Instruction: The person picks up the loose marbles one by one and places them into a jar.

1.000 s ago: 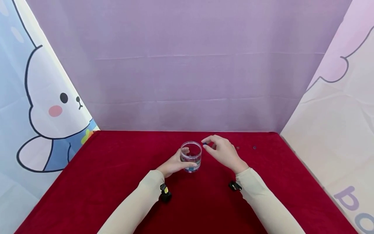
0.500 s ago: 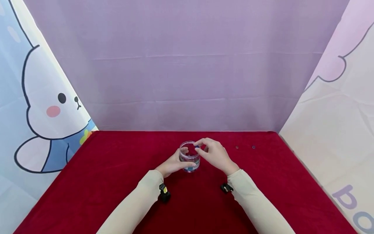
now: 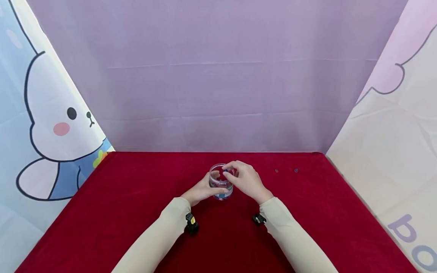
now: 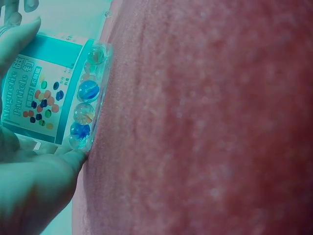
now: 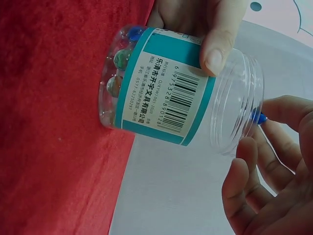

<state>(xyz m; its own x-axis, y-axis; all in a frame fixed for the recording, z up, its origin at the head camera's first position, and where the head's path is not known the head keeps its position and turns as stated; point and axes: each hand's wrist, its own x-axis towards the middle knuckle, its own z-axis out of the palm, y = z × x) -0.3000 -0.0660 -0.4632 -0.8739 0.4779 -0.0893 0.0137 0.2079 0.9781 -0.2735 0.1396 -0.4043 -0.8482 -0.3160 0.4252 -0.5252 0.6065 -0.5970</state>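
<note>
Left hand [image 3: 202, 190] grips a clear plastic jar [image 3: 222, 182] round its side, thumb across the teal barcode label [image 5: 166, 93], fingers curled behind. The jar stands upright on the red cloth [image 3: 129, 212], long axis vertical, open mouth up, no lid on it. It sits between the two hands, touching the left one, just left of the right one.

Right hand [image 3: 246, 180] hangs at the jar's rim, thumb and forefinger pinching one small blue bead [image 5: 258, 118] right over the mouth's near edge. The other fingers are loosely curled and hold nothing. In the right wrist view the bead sits at the rim, not yet inside. The right hand is the one on the bead; the left only steadies the jar.

Counts: one jar, one bead in the pinch. A layer of glass marbles [image 4: 88, 90] lies on the jar floor, blue, orange and green among them; about five or six show along the edge in the left wrist view, the full number cannot be told. Two more small beads [image 3: 286, 170] lie on the cloth well right of the right hand, near each other, untouched.

Cream sleeves on both arms, a small black wrist camera [image 3: 192, 225] under each. Lilac backdrop [image 3: 218, 76] behind, a cartoon bunny panel [image 3: 51, 125] far left of the left hand.
</note>
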